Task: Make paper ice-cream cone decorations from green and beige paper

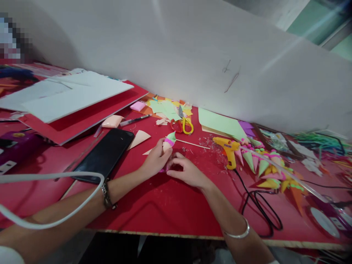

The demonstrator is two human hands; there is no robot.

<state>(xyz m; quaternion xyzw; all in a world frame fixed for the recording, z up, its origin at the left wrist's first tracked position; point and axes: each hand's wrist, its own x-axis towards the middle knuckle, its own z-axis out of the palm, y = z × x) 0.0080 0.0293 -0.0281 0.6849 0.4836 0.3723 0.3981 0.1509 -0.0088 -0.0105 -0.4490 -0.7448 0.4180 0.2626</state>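
Observation:
My left hand [156, 157] is closed around a small craft cone [169, 140] with a peach body, a pink band and a pale green tip pointing up. Just to its right, my right hand [188, 170] hovers with curved fingers, thumb and fingers apart, and nothing visible between them. A bit of magenta material [163, 170] shows low between the hands; its kind is unclear. Beyond the hands lie scissors [187, 126] with red and yellow handles and a thin stick [193, 144]. Peach paper pieces [140, 138] rest beside the left hand.
A black phone [107, 154] lies left, near white boards [82, 93]. To the right are a yellow glue gun [228, 151] with a looping black cord [260, 205] and a pile of finished-looking cones [264, 161]. Green paper sheets [220, 123] lie by the wall. A white cable loop [55, 220] crosses the left foreground.

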